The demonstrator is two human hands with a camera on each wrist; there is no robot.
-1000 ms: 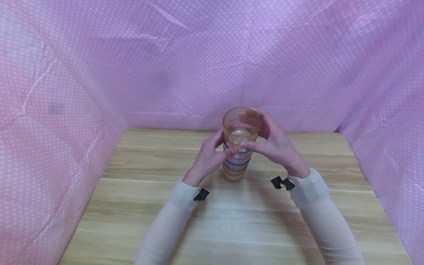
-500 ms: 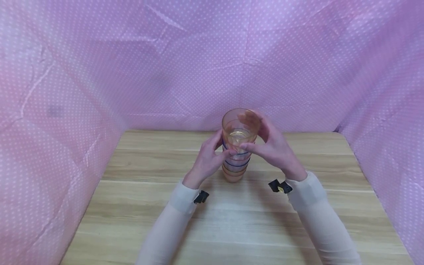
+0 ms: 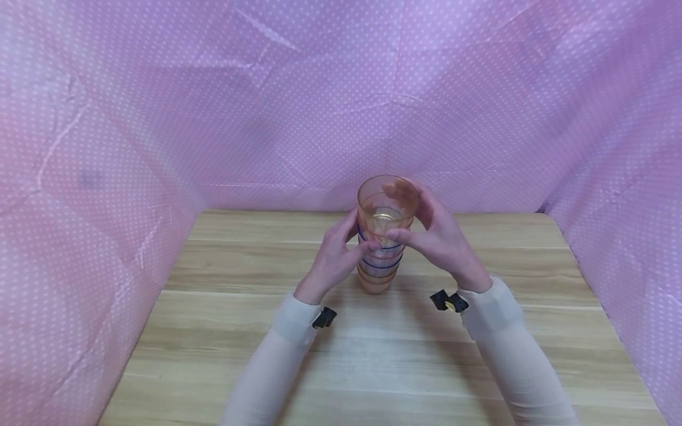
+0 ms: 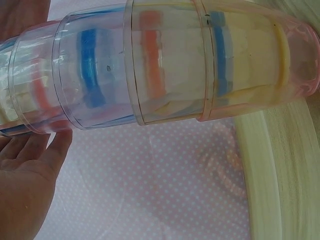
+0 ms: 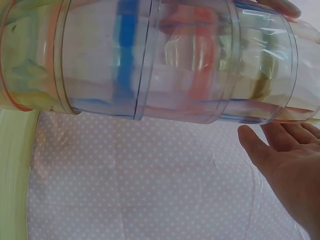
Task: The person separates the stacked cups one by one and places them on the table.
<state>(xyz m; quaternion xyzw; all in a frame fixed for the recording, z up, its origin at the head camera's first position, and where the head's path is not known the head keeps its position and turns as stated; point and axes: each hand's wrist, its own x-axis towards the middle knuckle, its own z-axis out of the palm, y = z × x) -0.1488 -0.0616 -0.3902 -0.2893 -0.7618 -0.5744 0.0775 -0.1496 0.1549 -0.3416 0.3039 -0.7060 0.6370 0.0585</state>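
A tall stack of clear plastic cups with coloured bands stands upright on the table, each cup nested in the one below. The topmost cup has an orange tint, and its open mouth faces up. My left hand curves around the left side of the stack, thumb across the front. Slightly higher, my right hand holds the right side; its fingers show through the clear wall. In the left wrist view, blue, red and yellow bands of the cups are visible, with the left hand at the upper part.
The wooden table extends around the stack, its far edge close behind. Pink polka-dot cloth hangs at the back and both sides. Small black devices sit at the white cuffs on both wrists.
Both hands keep their hold and the stack stays in place. The right forearm and cuff have shifted slightly left and nearer.
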